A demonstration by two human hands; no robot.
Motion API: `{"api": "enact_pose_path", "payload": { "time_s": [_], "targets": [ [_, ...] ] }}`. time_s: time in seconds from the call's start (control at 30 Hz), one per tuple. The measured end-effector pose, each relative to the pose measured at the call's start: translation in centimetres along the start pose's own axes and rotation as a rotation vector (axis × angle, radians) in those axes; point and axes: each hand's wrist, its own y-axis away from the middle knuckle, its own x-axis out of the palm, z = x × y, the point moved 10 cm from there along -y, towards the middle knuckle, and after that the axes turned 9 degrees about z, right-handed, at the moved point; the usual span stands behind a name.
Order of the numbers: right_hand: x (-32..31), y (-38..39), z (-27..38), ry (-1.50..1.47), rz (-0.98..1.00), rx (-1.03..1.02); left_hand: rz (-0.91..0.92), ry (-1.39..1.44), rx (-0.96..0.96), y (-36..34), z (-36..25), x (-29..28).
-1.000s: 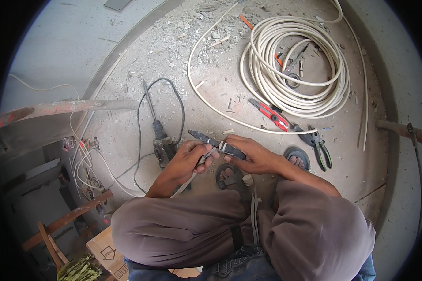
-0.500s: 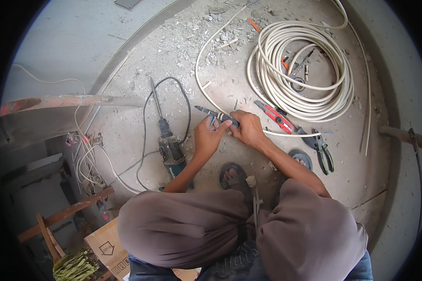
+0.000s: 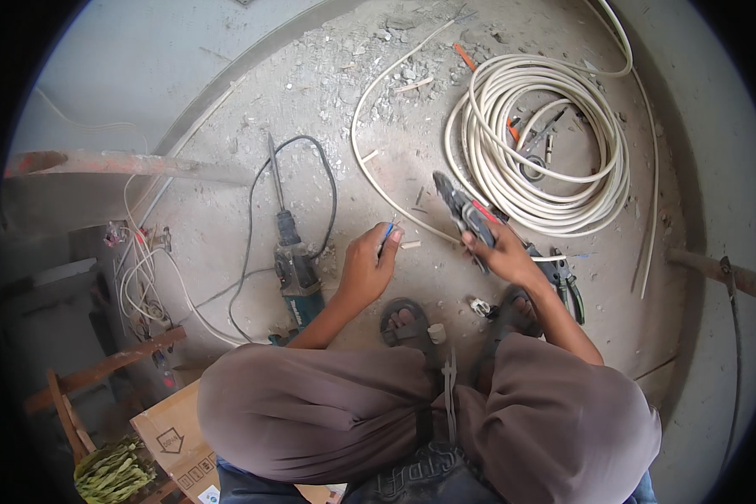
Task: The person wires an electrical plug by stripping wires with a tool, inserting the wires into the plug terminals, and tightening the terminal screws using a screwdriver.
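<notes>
L hand (image 3: 365, 267) pinches a short blue wire (image 3: 386, 233) btwn thumb & fingers; wire tip pokes out just past the fingertips, rest hidden in the grip. R hand (image 3: 502, 252) is wrapped round a dark hand tool (image 3: 450, 195), which is tilted up & to the left, its far end above the floor (image 3: 214, 231). Exact kind of tool: can't tell. The 2 hands are apart.

Just behind the R hand, partly hidden: a red cutter (image 3: 485, 212). Pliers (image 3: 573, 294) w/ green-edged handles lie on the floor to the right of the R wrist. Big coil of white cable (image 3: 550, 220) lies beyond the R hand, w/ a dark ring (image 3: 532, 168) inside it. Separate curved white cable (image 3: 359, 126) runs from the rubble (image 3: 382, 63) round & behind the R hand.

Left of the L hand: teal & black power tool (image 3: 298, 273), long bit pointing away, dark cord looped beside it. 2 sandalled feet, L foot (image 3: 406, 322) & R foot (image 3: 519, 312), w/ a small white piece (image 3: 480, 307) btwn them. Cardboard box (image 3: 176, 433) at lower left, next to a bundle of green leaves (image 3: 113, 475).
</notes>
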Motion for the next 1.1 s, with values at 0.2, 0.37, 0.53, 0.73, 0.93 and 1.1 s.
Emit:
{"api": "enact_pose_path", "payload": {
  "time_s": [0.2, 0.37, 0.53, 0.73, 0.93, 1.1],
  "targets": [
    [3.6, 6.3, 1.2, 0.156, 0.141, 0.033, 0.251, 0.23, -0.157, 0.5, 1.1, 2.3],
    [3.6, 6.6, 3.0, 0.254, 0.12, -0.06, 0.365, 0.275, -0.213, 0.5, 0.7, 3.2],
    [3.4, 6.6, 3.5, 0.279, 0.1, -0.041, 0.389, 0.295, -0.166, 0.9, 0.4, 3.5],
    [3.5, 6.7, 3.6, 0.363, 0.122, -0.06, 0.415, 0.291, -0.144, 1.3, 0.9, 4.1],
    [3.6, 7.0, 3.7, 0.386, 0.112, -0.033, 0.395, 0.316, -0.118, 1.5, 0.4, 4.1],
    [3.8, 7.0, 3.6, 0.379, 0.116, -0.046, 0.341, 0.312, -0.061, 1.7, 0.3, 4.0]
  ]
}}
